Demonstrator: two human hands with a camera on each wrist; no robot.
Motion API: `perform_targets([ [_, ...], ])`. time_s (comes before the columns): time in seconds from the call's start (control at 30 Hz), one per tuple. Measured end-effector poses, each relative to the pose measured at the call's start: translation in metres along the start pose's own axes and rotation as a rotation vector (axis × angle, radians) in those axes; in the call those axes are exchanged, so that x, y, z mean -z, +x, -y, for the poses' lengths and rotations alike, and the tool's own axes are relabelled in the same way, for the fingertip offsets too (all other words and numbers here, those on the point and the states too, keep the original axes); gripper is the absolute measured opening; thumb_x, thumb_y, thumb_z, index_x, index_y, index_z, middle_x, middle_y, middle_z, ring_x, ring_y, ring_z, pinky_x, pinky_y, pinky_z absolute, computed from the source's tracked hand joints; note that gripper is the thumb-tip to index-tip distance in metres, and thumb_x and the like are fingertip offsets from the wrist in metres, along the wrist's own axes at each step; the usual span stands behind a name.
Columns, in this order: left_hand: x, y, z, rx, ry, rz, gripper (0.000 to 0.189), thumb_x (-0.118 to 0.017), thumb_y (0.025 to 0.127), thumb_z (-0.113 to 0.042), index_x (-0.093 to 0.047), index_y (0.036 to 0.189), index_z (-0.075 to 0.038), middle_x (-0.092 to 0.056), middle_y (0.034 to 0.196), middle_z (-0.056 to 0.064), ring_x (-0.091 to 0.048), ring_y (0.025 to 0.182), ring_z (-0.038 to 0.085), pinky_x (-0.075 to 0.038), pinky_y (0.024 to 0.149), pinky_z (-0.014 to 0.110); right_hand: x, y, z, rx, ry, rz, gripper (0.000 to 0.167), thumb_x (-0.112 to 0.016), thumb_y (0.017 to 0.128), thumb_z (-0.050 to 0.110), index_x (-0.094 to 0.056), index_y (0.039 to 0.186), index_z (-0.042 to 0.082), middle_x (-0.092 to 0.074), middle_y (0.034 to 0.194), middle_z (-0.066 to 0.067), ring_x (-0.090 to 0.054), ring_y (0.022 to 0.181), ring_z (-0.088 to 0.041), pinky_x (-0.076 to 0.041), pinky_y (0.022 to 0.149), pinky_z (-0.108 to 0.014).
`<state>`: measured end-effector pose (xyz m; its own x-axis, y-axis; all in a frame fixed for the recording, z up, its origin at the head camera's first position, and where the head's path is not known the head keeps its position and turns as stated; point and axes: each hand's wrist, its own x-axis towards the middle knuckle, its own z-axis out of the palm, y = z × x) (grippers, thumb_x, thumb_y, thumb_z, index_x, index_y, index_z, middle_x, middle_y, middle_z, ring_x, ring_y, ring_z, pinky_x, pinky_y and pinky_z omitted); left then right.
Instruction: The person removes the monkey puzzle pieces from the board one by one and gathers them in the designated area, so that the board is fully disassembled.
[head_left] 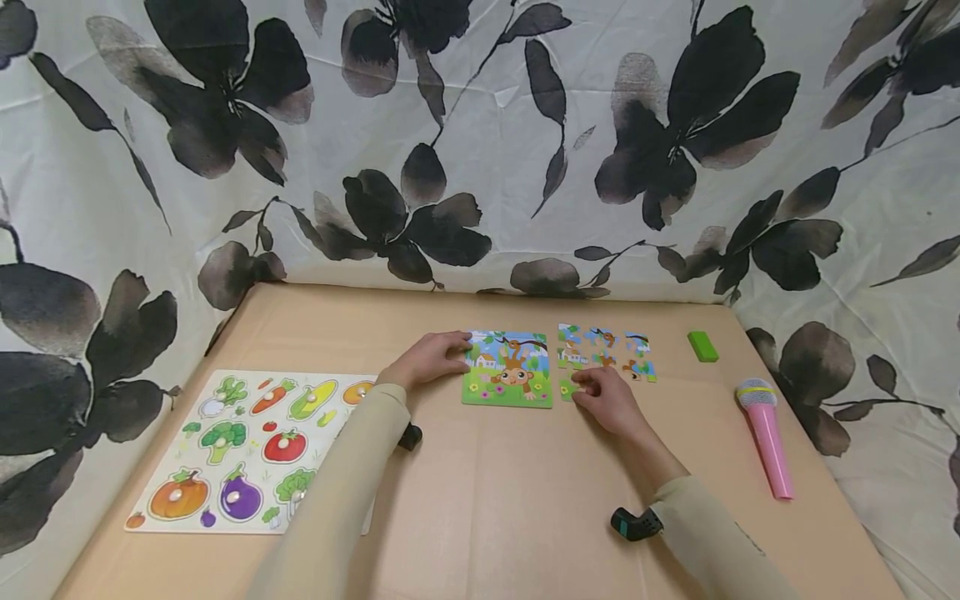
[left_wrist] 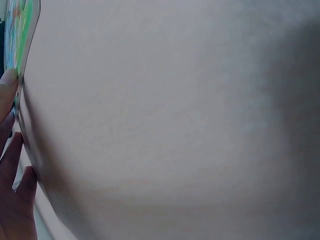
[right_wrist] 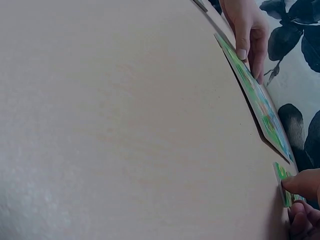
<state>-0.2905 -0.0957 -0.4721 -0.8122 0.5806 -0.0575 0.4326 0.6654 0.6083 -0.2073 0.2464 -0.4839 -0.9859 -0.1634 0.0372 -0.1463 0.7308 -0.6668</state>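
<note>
A square puzzle with a hanging monkey picture (head_left: 507,370) lies on the table between the two hands. My left hand (head_left: 429,360) rests at its left edge, its thumb on the border and the other fingers fairly straight alongside. My right hand (head_left: 609,402) pinches a small green puzzle piece (right_wrist: 281,185) between thumb and curled fingers, just right of the monkey puzzle. In the head view the hand partly covers that piece. Several loose puzzle pieces (head_left: 602,337) with parts of a similar picture lie in rows beyond the right hand.
A vegetable puzzle board (head_left: 242,450) lies at the left, partly under the left forearm in view. To the right are a green block (head_left: 702,347) and a pink toy microphone (head_left: 767,442). A floral cloth (head_left: 517,167) hangs behind the table.
</note>
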Motion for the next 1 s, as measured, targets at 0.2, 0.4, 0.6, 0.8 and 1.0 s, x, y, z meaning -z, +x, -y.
perform_targets([
  [0.2, 0.001, 0.0, 0.0, 0.011, 0.003, 0.003, 0.049, -0.071, 0.091, -0.026, -0.06, 0.133, -0.003, -0.043, 0.151, 0.008, -0.036, 0.141, 0.027, -0.028, 0.117, 0.041, 0.001, 0.0, 0.001, -0.009, -0.002, 0.011, 0.025, -0.069, 0.088, 0.006, -0.069, 0.112, -0.002, -0.058, 0.092, -0.009, -0.048, 0.085, -0.021, -0.04, 0.073, -0.033],
  [0.4, 0.0, 0.002, 0.0, 0.004, 0.018, 0.001, 0.049, -0.071, 0.091, -0.027, -0.061, 0.132, -0.003, -0.044, 0.15, 0.008, -0.036, 0.141, 0.026, -0.028, 0.117, 0.039, 0.003, 0.001, 0.005, -0.037, -0.015, 0.029, 0.027, -0.068, 0.089, 0.01, -0.069, 0.114, 0.001, -0.061, 0.101, -0.011, -0.053, 0.088, -0.023, -0.044, 0.075, -0.033],
  [0.6, 0.001, 0.002, 0.0, 0.015, 0.016, 0.007, 0.048, -0.071, 0.091, -0.027, -0.061, 0.132, -0.004, -0.044, 0.151, 0.007, -0.036, 0.141, 0.026, -0.028, 0.117, 0.04, 0.003, 0.006, 0.019, -0.042, 0.055, 0.073, 0.03, -0.063, 0.094, 0.014, -0.065, 0.122, 0.002, -0.062, 0.118, -0.015, -0.063, 0.102, -0.029, -0.053, 0.078, -0.037],
  [0.8, 0.001, 0.002, 0.001, 0.022, 0.022, 0.01, 0.048, -0.07, 0.092, -0.027, -0.061, 0.133, -0.005, -0.043, 0.151, 0.007, -0.035, 0.141, 0.026, -0.027, 0.117, 0.04, -0.005, 0.013, 0.046, -0.021, 0.147, 0.165, 0.033, -0.059, 0.099, 0.018, -0.06, 0.129, 0.005, -0.057, 0.127, -0.014, -0.059, 0.113, -0.031, -0.05, 0.091, -0.045],
  [1.0, 0.0, 0.002, 0.001, 0.014, 0.013, 0.007, 0.048, -0.071, 0.091, -0.027, -0.061, 0.133, -0.004, -0.043, 0.151, 0.008, -0.036, 0.141, 0.027, -0.028, 0.117, 0.04, -0.017, 0.022, 0.064, 0.032, 0.196, 0.192, 0.031, -0.054, 0.1, 0.011, -0.06, 0.129, 0.003, -0.059, 0.129, -0.014, -0.06, 0.111, -0.029, -0.051, 0.088, -0.043],
])
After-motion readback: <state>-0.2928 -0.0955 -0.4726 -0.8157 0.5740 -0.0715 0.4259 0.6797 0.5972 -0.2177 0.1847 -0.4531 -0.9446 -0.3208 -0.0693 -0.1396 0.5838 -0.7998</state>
